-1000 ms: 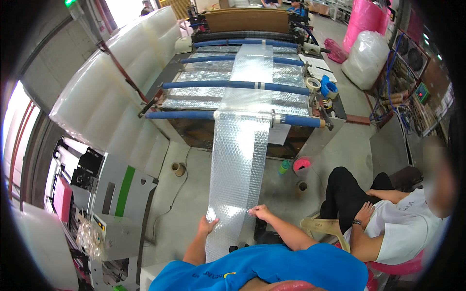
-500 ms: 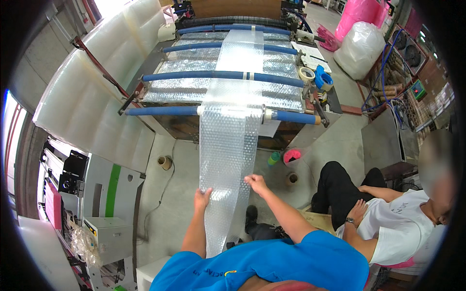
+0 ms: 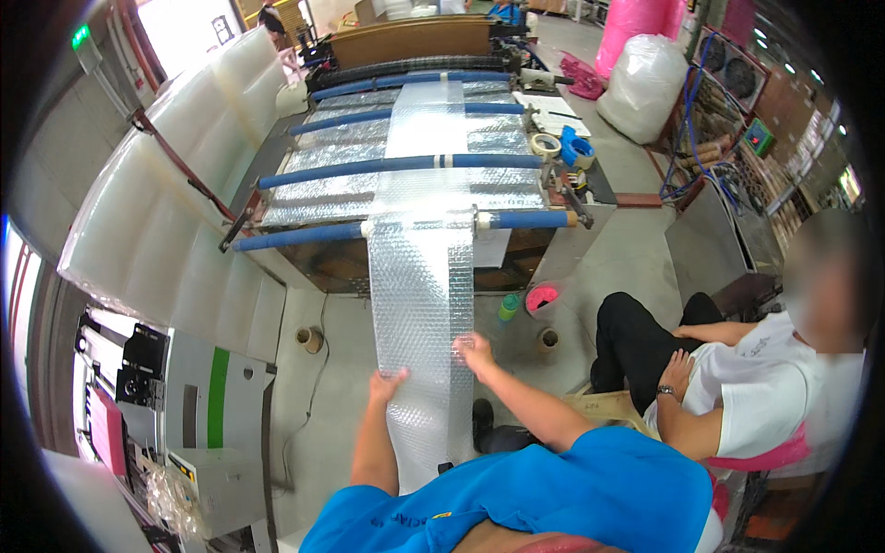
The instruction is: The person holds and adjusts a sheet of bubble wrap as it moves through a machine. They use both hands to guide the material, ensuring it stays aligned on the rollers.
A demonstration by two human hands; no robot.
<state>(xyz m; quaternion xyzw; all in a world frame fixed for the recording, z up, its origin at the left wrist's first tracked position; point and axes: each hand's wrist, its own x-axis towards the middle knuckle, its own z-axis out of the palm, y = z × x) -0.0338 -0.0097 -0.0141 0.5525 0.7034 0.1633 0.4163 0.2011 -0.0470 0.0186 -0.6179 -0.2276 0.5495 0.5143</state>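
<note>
Bubble wrap (image 3: 410,304) runs from the near blue roller (image 3: 302,237) toward us, probably light, soft, slippery, best held by both edges. Our left hand (image 3: 385,384) thumbs the left edge, its finger closure unclear; our right hand (image 3: 475,356) pinches near the right edge.

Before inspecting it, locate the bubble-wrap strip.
Head view, centre: the bubble-wrap strip runs from the front blue roller down between the left hand and right hand.

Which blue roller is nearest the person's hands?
The frontmost blue cylindrical roller, lowest in the picture: from it, the clear bubble-wrap strip runs to the left hand and right hand. The other three rollers sit farther back.
</note>
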